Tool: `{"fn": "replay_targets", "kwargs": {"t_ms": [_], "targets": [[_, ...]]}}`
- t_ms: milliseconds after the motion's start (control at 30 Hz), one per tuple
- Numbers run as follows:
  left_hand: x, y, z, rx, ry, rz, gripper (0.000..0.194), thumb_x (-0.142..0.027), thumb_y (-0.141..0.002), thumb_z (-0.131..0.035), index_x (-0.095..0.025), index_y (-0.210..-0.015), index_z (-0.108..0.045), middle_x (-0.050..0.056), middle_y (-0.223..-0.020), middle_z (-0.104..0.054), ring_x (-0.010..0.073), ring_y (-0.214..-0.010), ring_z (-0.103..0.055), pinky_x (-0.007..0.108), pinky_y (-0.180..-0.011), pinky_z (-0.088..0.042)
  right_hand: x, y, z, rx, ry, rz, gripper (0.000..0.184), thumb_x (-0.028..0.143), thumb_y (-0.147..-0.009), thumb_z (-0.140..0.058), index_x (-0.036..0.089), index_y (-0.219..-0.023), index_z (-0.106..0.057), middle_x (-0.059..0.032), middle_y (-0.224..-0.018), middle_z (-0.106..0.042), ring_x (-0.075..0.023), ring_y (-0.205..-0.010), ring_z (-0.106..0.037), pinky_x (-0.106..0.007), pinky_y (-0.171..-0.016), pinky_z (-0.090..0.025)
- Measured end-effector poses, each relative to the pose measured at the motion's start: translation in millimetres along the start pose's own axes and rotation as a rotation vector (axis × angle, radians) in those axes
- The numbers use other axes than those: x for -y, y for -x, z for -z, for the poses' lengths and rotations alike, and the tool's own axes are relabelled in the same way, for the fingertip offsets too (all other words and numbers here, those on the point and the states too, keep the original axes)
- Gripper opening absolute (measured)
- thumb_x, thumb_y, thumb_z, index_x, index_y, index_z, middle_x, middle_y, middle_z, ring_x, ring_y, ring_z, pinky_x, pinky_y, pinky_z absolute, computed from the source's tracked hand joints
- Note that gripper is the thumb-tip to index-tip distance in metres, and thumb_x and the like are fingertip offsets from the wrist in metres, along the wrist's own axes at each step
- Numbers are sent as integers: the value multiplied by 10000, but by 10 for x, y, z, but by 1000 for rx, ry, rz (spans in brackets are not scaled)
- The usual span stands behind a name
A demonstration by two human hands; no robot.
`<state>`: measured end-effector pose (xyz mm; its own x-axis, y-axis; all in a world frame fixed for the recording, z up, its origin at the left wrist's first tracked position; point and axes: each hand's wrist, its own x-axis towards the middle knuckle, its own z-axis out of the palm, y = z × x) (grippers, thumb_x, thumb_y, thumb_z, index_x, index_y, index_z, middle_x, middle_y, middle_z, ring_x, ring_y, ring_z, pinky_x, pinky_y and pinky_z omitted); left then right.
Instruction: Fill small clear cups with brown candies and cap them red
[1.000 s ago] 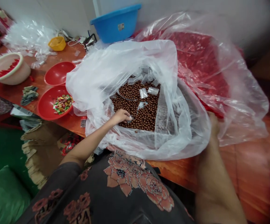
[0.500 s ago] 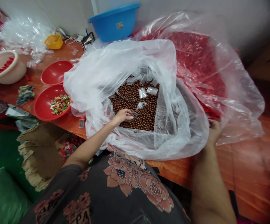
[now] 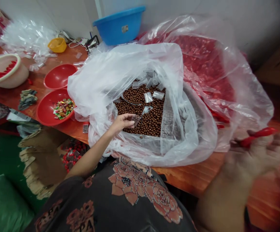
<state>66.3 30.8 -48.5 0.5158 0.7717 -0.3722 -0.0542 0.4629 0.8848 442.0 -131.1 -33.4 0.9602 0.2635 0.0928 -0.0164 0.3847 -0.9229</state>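
Observation:
My left hand [image 3: 123, 123] pinches a small clear plastic container [image 3: 136, 119] above a bed of shiny brown balls [image 3: 151, 124]. The balls lie inside a large, open, whitish plastic bag [image 3: 101, 77], with several clear plastic containers [image 3: 158, 94] on top of them. To the right of this bag, my right hand [image 3: 258, 154] is closed around red plastic pieces [image 3: 260, 133]; motion blurs their exact shape and number. Behind it, a clear bag [image 3: 248, 87] holds many red pieces [image 3: 202, 61].
On the left stand two red bowls [image 3: 60, 71], one with wrapped sweets [image 3: 63, 109], and a white tub [image 3: 19, 72] of red pieces. Behind are a yellow basket [image 3: 57, 45] and a blue basin [image 3: 120, 27]. A cardboard box [image 3: 39, 161] sits below the table edge.
My right hand has come out from beside the bag of red pieces, moving right and nearer, with red pieces in it. My left hand has lifted the clear container slightly off the balls.

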Motion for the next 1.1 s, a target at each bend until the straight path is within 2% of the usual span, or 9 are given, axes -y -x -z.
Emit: {"fn": "replay_targets", "kwargs": {"t_ms": [100, 167, 300, 433, 667, 833, 900, 967, 1100], "targets": [[-41, 97, -17, 17, 25, -60, 488, -236, -621, -850, -138, -1063, -669, 74, -1067, -702, 149, -852, -664, 304, -788, -561, 335, 377, -251, 266, -63, 48, 324, 287, -725, -757, 290, -1038, -675, -9, -820, -629, -84, -513, -469, -211, -423, -342], [-48, 135, -61, 16, 60, -78, 470, -232, -624, -848, -142, -1046, -662, 68, -1063, -698, 159, -879, -666, 318, -804, -560, 434, 638, -423, 390, -30, -130, 387, 292, -672, -788, 271, -1047, -695, -20, -815, -631, -94, -534, -504, -213, -411, -341], [-63, 215, -214, 81, 115, -68, 454, -236, -661, -832, -144, -1062, -641, 74, -1061, -692, 166, -916, -659, 341, -841, -553, 364, 1093, -707, 649, 64, -547, 452, 351, -709, -772, 262, -1142, -681, -20, -859, -650, -75, -585, -498, -206, -452, -361], [-74, 325, -362, 156, 81, -51, 443, -249, -693, -811, -141, -1087, -641, 91, -1075, -691, 166, -921, -654, 322, -828, -549, 196, 1387, -868, 862, 107, -661, 471, 328, -712, -780, 296, -1171, -680, 4, -917, -658, -56, -604, -457, -210, -497, -386], [-21, 431, -486, 198, 43, -25, 439, -273, -714, -790, -150, -1113, -654, 95, -1108, -672, 172, -925, -647, 336, -810, -562, 38, 1538, -859, 982, 184, -559, 319, 426, -821, -695, 275, -1101, -716, 6, -826, -644, -71, -643, -518, -204, -521, -411], [1, 482, -521, 223, 61, -28, 422, -267, -720, -784, -155, -1106, -658, 96, -1132, -663, 177, -943, -643, 346, -811, -566, 22, 1501, -840, 889, 101, -679, 390, 496, -844, -643, 263, -1157, -665, -7, -852, -688, -80, -628, -546, -191, -475, -415], [0, 508, -527, 227, 47, -21, 419, -269, -730, -778, -157, -1115, -657, 94, -1122, -667, 165, -918, -644, 333, -807, -561, 44, 1474, -842, 843, 29, -754, 434, 468, -821, -671, 279, -1209, -627, -18, -1017, -709, -93, -721, -617, -209, -563, -505], [3, 532, -535, 237, 23, -8, 424, -276, -736, -776, -156, -1123, -655, 94, -1114, -671, 155, -893, -644, 324, -804, -554, 69, 1457, -840, 837, -11, -796, 494, 369, -770, -731, 303, -1241, -597, -11, -1180, -681, -113, -881, -670, -255, -759, -573], [37, 560, -564, 270, -5, 15, 430, -292, -734, -780, -145, -1119, -658, 94, -1096, -676, 145, -858, -643, 322, -805, -541, 76, 1475, -821, 848, -49, -800, 643, 247, -718, -768, 345, -1309, -534, -2, -1259, -641, -162, -1078, -662, -360, -978, -550]]}}
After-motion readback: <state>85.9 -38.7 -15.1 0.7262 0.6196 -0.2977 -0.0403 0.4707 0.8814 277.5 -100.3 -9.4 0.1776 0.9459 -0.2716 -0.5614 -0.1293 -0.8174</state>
